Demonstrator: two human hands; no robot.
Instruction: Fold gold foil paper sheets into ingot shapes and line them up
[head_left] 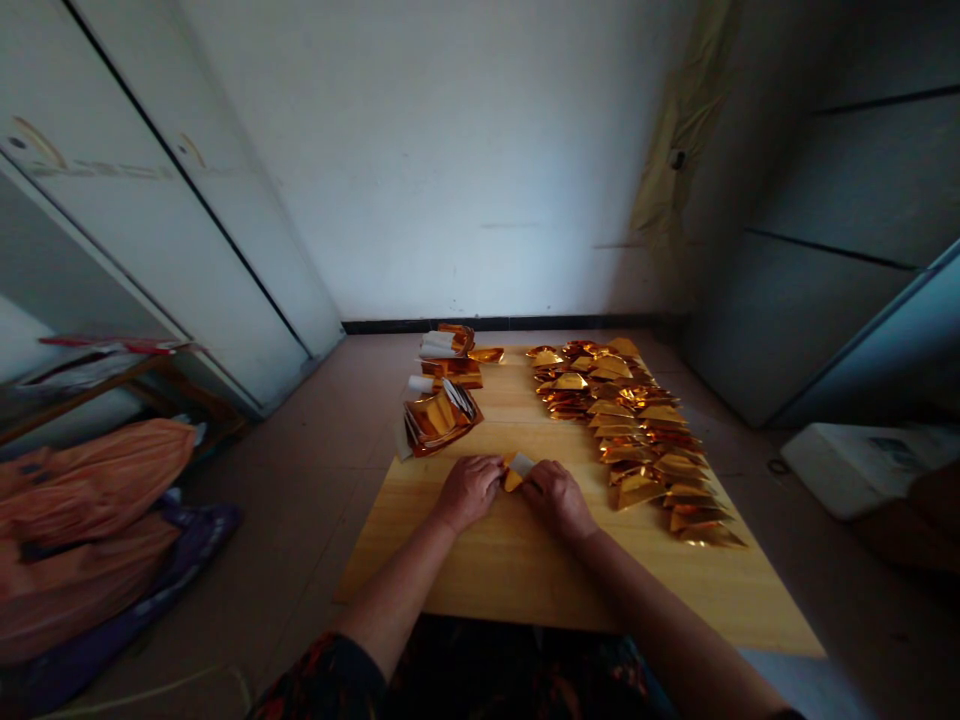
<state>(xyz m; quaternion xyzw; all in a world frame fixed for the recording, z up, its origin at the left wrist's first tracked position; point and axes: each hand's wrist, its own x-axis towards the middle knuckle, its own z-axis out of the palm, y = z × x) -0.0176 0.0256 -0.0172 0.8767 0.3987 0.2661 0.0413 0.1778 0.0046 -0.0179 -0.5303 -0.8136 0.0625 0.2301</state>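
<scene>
A small sheet of gold foil paper [513, 474], partly folded and showing a pale patch, lies between my two hands on the wooden table [465, 570]. My left hand [472, 490] is closed on its left edge, fingers curled. On the opposite edge, the fingers of my right hand [553, 492] press together around the paper. Rows of folded gold paper pieces [630, 430] cover the right side of the table. Beyond my left hand sit a curved stack of foil sheets [442, 415] and more foil sheets [454, 372] behind it.
A white wall [465, 180] rises behind the table. White cabinets [165, 180] stand at the left, with orange cloth or bags [105, 490] below. To the right are a tall grey cabinet [840, 220] and a white box [832, 465] on the floor.
</scene>
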